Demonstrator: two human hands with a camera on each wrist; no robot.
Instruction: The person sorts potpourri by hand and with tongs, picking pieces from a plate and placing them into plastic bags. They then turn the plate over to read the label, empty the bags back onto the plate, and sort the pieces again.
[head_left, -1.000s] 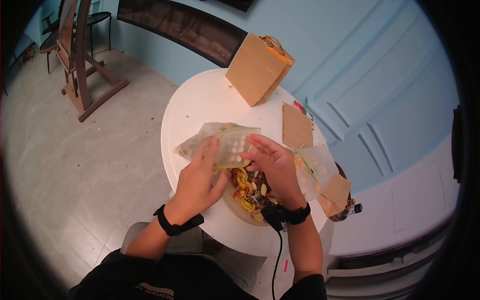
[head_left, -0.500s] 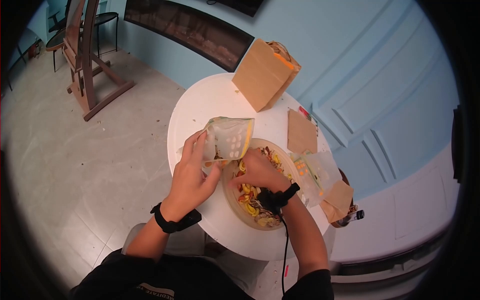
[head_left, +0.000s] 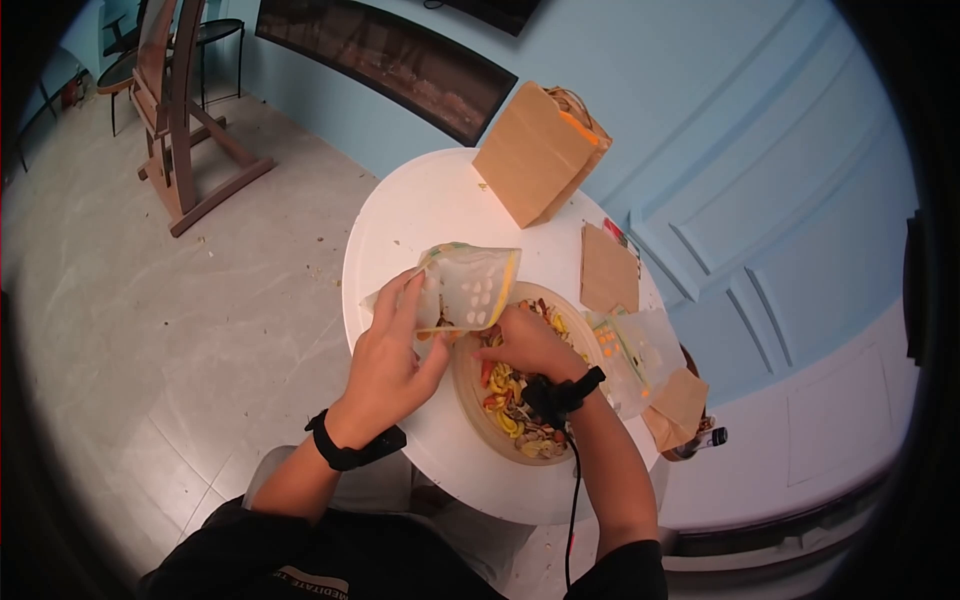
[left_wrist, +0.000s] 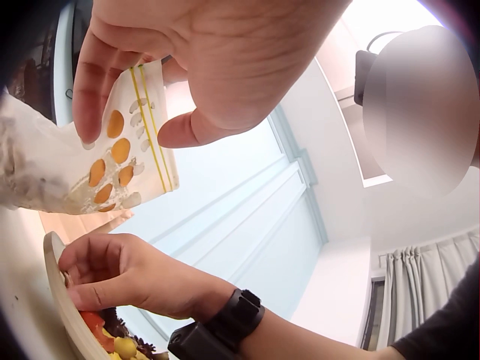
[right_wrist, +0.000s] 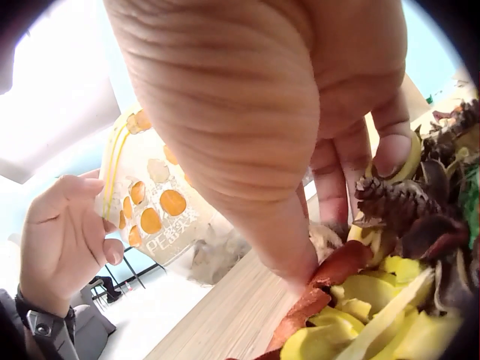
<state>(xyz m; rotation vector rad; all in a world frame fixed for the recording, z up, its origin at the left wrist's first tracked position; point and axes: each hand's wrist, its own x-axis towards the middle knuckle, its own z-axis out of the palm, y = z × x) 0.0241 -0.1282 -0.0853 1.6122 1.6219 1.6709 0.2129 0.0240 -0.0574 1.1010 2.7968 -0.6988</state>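
A translucent zip bag (head_left: pixel 468 285) with a yellow seal and oval windows is held up by my left hand (head_left: pixel 385 365), fingers behind and thumb in front near its mouth. In the left wrist view the bag (left_wrist: pixel 112 161) has orange ovals and pale contents at its far end. My right hand (head_left: pixel 535 345) reaches into the round bowl (head_left: pixel 470 415), at its upper left side. In the right wrist view its fingers touch dried pieces, beside a red piece (right_wrist: pixel 300 319), yellow curls (right_wrist: pixel 330 337) and a small pine cone (right_wrist: pixel 397 201).
On the white round table (head_left: pixel 400 215) a brown paper bag (head_left: pixel 535 155) stands at the back. Right of the bowl lie a flat brown packet (head_left: pixel 608 268), another clear bag (head_left: pixel 650 345) and a crumpled brown paper (head_left: pixel 678 408). A dark bottle (head_left: pixel 712 438) is at the right edge.
My right hand has gone from beside the bag's mouth down into the bowl. The bag's mouth has turned toward the bowl, still held by my left hand.
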